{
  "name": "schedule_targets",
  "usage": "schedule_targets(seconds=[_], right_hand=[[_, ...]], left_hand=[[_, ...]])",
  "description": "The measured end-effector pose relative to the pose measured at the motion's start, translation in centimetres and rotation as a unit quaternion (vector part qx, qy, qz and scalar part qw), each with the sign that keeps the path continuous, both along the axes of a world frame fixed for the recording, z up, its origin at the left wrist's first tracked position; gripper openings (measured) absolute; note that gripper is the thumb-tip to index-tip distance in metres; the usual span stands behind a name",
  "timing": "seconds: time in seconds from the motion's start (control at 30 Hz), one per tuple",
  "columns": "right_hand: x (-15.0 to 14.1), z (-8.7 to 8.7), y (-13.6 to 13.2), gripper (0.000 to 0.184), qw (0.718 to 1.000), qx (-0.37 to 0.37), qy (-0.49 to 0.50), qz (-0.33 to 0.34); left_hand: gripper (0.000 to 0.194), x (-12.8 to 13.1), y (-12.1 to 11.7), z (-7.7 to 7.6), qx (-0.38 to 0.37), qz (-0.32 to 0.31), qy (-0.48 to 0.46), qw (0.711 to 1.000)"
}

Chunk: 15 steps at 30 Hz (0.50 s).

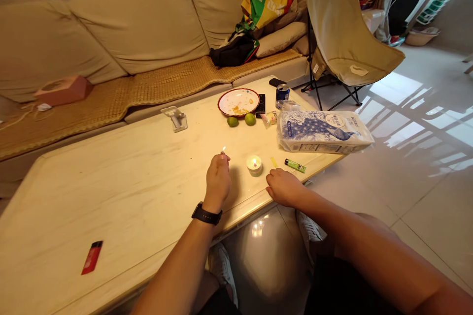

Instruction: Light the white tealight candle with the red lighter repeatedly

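Note:
My left hand [218,180] is raised in a fist above the marble table [121,197], shut on a small lighter [222,155] whose tip shows a tiny flame. A black watch [207,214] circles that wrist. To the right, a lit tealight candle [254,165] stands on the tabletop between my hands. My right hand [284,187] rests near the table's front edge, fingers loosely curled and holding nothing. Just beyond it lie a yellow stick [273,162] and a green lighter [294,166]. A red lighter [92,257] lies far to the left.
Farther back on the table are a plate with food scraps [238,102], two limes [240,120], a blue can [283,92], a wrapped tissue pack [325,131] and a phone stand [174,118]. Behind the table runs a beige sofa [140,34]; a folding chair [347,29] stands at the right.

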State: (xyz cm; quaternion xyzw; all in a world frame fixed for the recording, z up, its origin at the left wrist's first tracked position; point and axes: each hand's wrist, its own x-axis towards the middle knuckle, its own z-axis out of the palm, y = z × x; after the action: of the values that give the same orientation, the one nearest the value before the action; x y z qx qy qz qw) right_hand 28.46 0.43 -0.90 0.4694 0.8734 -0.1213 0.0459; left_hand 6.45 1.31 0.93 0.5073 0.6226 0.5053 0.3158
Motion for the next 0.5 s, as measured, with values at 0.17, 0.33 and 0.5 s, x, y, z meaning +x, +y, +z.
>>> schedule_targets(seconds=[0.17, 0.33, 0.5], right_hand=[[-0.02, 0.06, 0.05, 0.028, 1.000, -0.010, -0.004, -0.005], [-0.02, 0.19, 0.02, 0.028, 1.000, -0.010, -0.003, -0.003], [0.01, 0.12, -0.02, 0.028, 1.000, -0.007, 0.000, -0.004]], left_hand=[[0.045, -0.27, 0.40, -0.18, -0.009, 0.016, -0.098, 0.995], [0.043, -0.21, 0.42, -0.19, -0.002, 0.012, -0.125, 0.992], [0.040, -0.15, 0.30, -0.14, -0.001, 0.007, -0.119, 0.993]])
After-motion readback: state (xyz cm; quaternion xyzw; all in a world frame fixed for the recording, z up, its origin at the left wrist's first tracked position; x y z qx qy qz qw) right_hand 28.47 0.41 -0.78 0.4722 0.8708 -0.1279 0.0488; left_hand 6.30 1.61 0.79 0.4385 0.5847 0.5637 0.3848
